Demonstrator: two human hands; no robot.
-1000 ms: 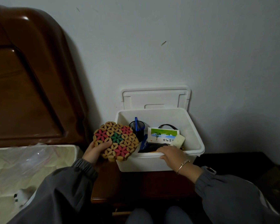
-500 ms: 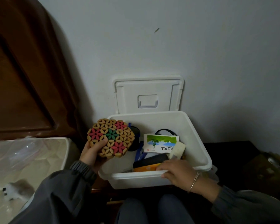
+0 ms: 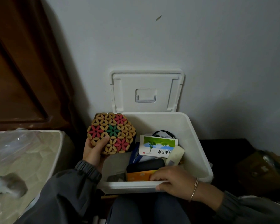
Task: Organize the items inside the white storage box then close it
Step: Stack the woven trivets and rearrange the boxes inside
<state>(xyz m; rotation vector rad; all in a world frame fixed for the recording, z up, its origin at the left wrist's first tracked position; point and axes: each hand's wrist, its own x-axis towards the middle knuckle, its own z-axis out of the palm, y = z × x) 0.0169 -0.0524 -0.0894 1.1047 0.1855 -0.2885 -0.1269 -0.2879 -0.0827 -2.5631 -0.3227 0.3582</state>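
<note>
A person's right hand curls over the near rim of the white storage box, fingers hooked inside, apparently to steady it. The left hand grips a hexagonal woven mat upright over the box's left rear corner, thumb across its face. The mat is probably held clear so the contents below can be sorted first. The hinged lid stands open against the wall. Inside, a green-and-white carton leans on a black case and an orange packet, with a black cable behind. What the box rests on is hard to tell in the dim light.
</note>
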